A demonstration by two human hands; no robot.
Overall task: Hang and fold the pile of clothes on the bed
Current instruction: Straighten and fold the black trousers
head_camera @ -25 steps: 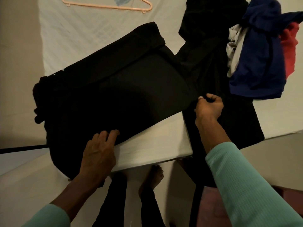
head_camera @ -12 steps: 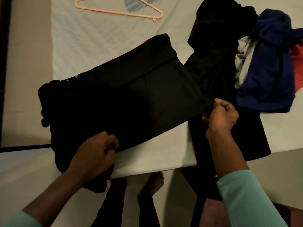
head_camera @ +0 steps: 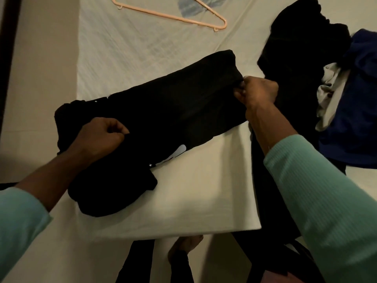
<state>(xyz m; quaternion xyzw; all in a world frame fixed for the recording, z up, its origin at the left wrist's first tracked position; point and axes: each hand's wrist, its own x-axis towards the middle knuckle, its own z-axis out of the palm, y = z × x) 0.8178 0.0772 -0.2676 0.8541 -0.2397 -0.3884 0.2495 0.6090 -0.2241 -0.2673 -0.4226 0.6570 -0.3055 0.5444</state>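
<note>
Across the bed (head_camera: 193, 201) a folded black garment (head_camera: 173, 111) is lying beside the clothes pile (head_camera: 357, 99), your left hand (head_camera: 100, 137) gripping its left end, your right hand (head_camera: 258, 91) pinching its right end, a pink hanger (head_camera: 173, 16) lying beyond.

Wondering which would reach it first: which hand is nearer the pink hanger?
Right. The right hand pinches the black garment at its far end, below the pink hanger; the left hand grips its other end, farther away.
</note>
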